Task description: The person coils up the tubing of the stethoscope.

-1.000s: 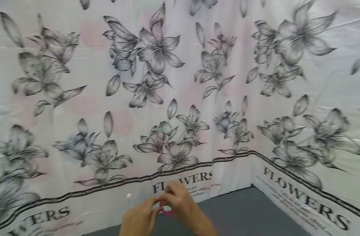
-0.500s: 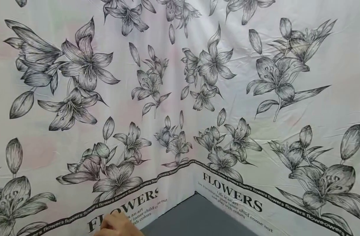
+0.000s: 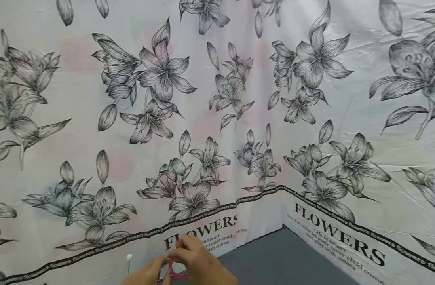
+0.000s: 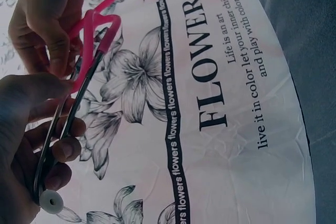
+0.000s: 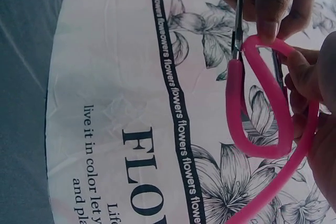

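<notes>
A stethoscope with pink tubing [image 5: 262,150] and metal ear tubes [image 4: 68,114] is held between both hands. A white ear tip [image 4: 51,202] shows below the left fingers in the left wrist view, and a white tip [image 3: 129,257] sticks up beside that hand in the head view. My left hand [image 3: 147,273] grips the metal tubes, its thumb at the start of the pink tubing. Beside it my right hand [image 3: 201,259] pinches the tubing, which bends into a loop below the metal. The chest piece is out of sight.
A white sheet [image 3: 260,213] printed with grey lilies and the word FLOWERS covers the walls around a corner. Below its lower edge lies a dark grey surface [image 3: 274,257]. A pink tube length trails off past the right hand.
The head view swung right, leaving one hand visible, then turned back left so both hands show again. The hands stay together on the stethoscope, now lower and further left in view.
</notes>
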`<action>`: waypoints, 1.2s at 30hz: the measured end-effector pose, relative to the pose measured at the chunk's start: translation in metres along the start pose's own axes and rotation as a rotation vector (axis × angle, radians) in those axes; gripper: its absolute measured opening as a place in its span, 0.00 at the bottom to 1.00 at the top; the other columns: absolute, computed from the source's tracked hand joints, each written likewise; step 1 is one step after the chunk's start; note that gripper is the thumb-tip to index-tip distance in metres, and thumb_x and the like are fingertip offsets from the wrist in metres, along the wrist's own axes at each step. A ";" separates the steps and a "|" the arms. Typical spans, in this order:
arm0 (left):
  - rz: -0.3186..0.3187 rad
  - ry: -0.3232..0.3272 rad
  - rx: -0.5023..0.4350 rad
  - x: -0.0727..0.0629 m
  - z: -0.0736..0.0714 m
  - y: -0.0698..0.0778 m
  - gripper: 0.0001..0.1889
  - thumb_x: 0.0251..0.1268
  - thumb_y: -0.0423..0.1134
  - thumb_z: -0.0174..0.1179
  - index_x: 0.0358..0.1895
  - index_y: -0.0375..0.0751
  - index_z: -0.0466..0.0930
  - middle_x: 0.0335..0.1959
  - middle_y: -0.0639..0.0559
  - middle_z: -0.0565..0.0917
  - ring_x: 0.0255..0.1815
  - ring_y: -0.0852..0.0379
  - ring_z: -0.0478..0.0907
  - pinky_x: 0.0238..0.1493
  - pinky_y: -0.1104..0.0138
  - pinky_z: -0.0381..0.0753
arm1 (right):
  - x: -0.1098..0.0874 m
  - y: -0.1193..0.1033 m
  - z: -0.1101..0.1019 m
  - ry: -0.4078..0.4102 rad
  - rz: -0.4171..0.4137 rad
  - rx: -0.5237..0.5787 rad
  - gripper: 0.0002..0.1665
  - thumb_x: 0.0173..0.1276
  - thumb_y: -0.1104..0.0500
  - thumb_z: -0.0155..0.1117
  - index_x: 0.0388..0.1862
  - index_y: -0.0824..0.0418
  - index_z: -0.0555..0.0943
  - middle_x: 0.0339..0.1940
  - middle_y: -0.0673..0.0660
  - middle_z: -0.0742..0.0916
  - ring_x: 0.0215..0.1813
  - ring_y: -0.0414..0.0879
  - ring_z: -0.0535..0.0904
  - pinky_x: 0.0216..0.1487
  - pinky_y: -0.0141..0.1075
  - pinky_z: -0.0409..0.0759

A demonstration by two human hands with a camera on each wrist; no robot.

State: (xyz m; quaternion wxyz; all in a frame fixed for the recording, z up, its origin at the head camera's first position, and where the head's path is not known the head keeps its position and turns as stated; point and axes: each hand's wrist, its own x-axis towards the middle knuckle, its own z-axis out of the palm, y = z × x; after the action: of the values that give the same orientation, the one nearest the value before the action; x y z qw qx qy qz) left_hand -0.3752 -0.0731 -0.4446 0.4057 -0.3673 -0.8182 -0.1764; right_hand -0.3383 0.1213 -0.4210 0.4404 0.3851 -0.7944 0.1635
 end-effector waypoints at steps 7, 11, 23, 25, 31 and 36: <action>-0.130 -0.034 0.195 0.005 -0.033 0.027 0.11 0.54 0.50 0.74 0.34 0.58 0.81 0.17 0.69 0.73 0.15 0.74 0.55 0.17 0.77 0.54 | 0.006 0.001 0.000 0.132 0.028 0.063 0.11 0.58 0.68 0.77 0.38 0.59 0.86 0.39 0.49 0.77 0.41 0.36 0.70 0.47 0.18 0.73; -0.086 0.002 0.174 0.011 -0.031 0.034 0.11 0.52 0.50 0.75 0.33 0.58 0.82 0.17 0.70 0.73 0.15 0.75 0.54 0.17 0.79 0.51 | 0.003 0.004 -0.004 0.154 0.038 0.054 0.11 0.58 0.66 0.77 0.38 0.56 0.86 0.38 0.48 0.77 0.41 0.35 0.70 0.46 0.21 0.74; -0.055 0.032 0.195 0.005 -0.036 0.027 0.13 0.62 0.55 0.72 0.30 0.58 0.77 0.17 0.69 0.66 0.17 0.74 0.48 0.19 0.80 0.46 | 0.007 0.007 0.006 0.136 0.027 0.197 0.13 0.57 0.69 0.75 0.38 0.56 0.87 0.35 0.45 0.80 0.41 0.35 0.72 0.43 0.22 0.75; -0.072 0.001 0.193 0.004 -0.039 0.026 0.13 0.62 0.55 0.71 0.31 0.57 0.78 0.16 0.68 0.66 0.16 0.73 0.49 0.18 0.79 0.47 | 0.007 0.008 0.006 0.116 0.025 0.221 0.13 0.59 0.69 0.73 0.42 0.58 0.87 0.36 0.46 0.81 0.41 0.35 0.73 0.42 0.22 0.77; -0.041 -0.028 0.162 0.004 -0.041 0.022 0.12 0.63 0.54 0.71 0.32 0.56 0.80 0.15 0.68 0.68 0.16 0.75 0.50 0.19 0.81 0.48 | 0.004 0.015 0.002 0.047 0.070 0.312 0.20 0.60 0.75 0.70 0.50 0.62 0.83 0.40 0.49 0.85 0.43 0.37 0.81 0.44 0.24 0.84; -0.015 -0.013 0.086 0.004 -0.044 0.019 0.12 0.64 0.54 0.72 0.31 0.57 0.79 0.14 0.69 0.69 0.17 0.78 0.51 0.19 0.83 0.48 | 0.000 0.026 -0.003 -0.004 0.158 0.522 0.17 0.67 0.76 0.65 0.50 0.63 0.78 0.38 0.55 0.86 0.38 0.43 0.87 0.42 0.29 0.88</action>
State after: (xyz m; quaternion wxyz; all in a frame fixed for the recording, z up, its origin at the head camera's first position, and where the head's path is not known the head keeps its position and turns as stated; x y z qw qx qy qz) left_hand -0.3391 -0.0845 -0.4153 0.4144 -0.3445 -0.8303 -0.1418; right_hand -0.3558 0.1399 -0.4167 0.3106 0.4226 -0.7538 0.3959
